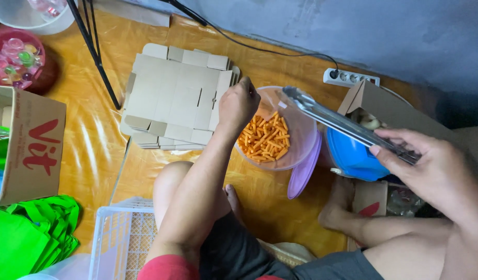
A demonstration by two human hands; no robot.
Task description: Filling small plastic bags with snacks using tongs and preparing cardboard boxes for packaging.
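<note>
while we sit cross-legged on the yellow floor mat, our left hand reaches forward with its fingers curled together at the near rim of a clear plastic tub; we cannot tell whether it pinches the rim or only touches it. the tub tilts toward us and holds a heap of orange snack sticks. a purple lid leans against the tub's lower right side.

our right hand is closed around the handle end of a pair of metal tongs, whose long arms lie together and stretch up-left, their tip above the tub's far rim. under the tongs sits a blue bowl, just beside the tub.

behind the left hand lies a stack of flat cardboard box blanks. a white power strip lies by the grey wall. to our left stand an open cardboard carton, green bags and a white plastic crate. a red bowl of coloured sweets sits in the far left corner.
</note>
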